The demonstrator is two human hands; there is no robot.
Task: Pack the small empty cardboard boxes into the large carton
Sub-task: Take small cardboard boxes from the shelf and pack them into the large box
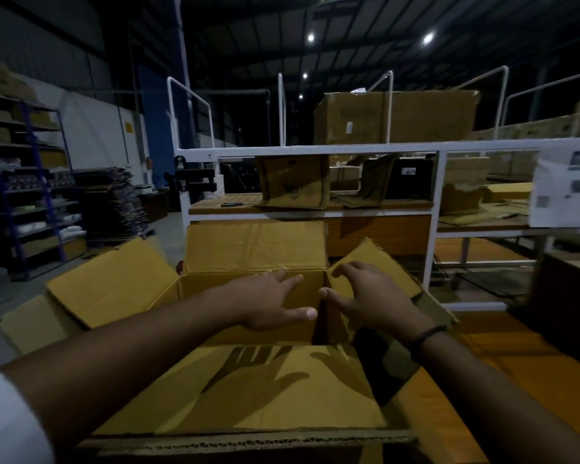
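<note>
Large carton (255, 249), plain yellow-brown corrugated cardboard, stands open just in front of a person who leans over it in a dim warehouse. Its four top flaps are folded outward: the far flap stands nearly upright, creased and matte; the left flap (111, 279) slopes away and down; the right flap (372, 266) tilts up at an angle; the near flap (248, 390) lies almost flat toward the person, its cut front edge showing the wavy fluted core of the board. Shadows of two spread hands fall across that near flap. Both bare forearms reach over the opening. The left hand (272, 303) is flat and relaxed, fingers loosely extended, thumb out, gripping nothing, hovering above the carton's mouth. The right hand (372, 296), with a dark band at its wrist (427, 336), is spread with curved fingers beside the inner face of the right flap near the carton's far right corner; whether it touches the cardboard cannot be told. The two hands are near each other but apart. The inside of the carton is dark, and its contents cannot be made out. Beyond the carton stands a white metal-framed workbench (315, 150) with a wooden surface, carrying flattened and upright brown boxes, and a big dull brown box (395, 117) sits on its upper shelf.
</note>
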